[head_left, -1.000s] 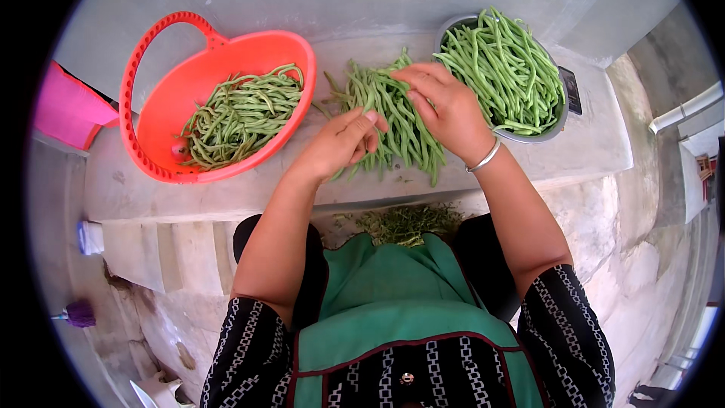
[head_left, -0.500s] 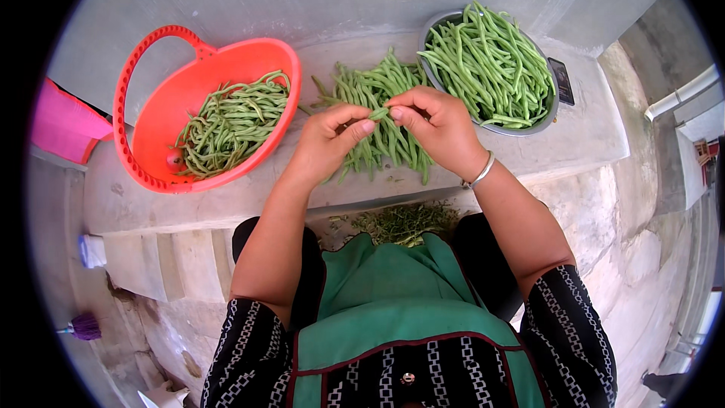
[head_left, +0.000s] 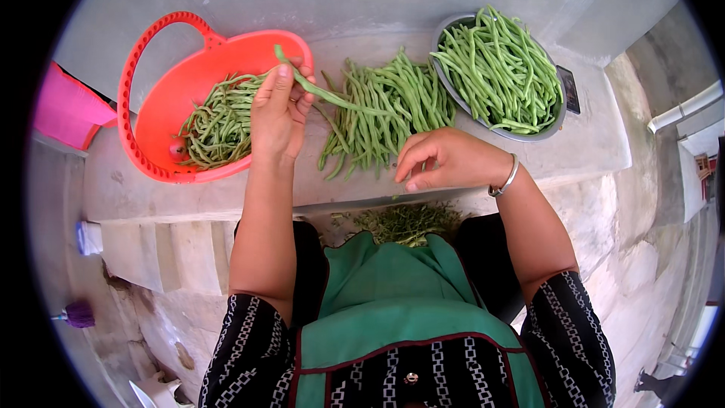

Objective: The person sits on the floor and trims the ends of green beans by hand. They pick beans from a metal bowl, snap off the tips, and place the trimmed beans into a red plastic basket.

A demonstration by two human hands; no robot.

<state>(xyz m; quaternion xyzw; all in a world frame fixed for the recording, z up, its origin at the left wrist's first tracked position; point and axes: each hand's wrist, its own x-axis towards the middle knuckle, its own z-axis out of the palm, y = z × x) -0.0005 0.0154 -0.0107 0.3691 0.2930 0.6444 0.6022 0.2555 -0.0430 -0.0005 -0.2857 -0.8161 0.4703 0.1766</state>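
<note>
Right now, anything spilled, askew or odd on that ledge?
Nothing damaged. Loose green beans lie straight on the concrete ledge between the orange basket and metal bowl, and trimmings are heaped below its edge. Left hand holds one bean.

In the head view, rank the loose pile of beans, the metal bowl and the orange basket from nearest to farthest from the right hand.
From the right hand:
1. Loose pile of beans, just beyond its fingers on the ledge.
2. Metal bowl, farther back and to the right, full of beans.
3. Orange basket, far left, past the left hand.
</note>
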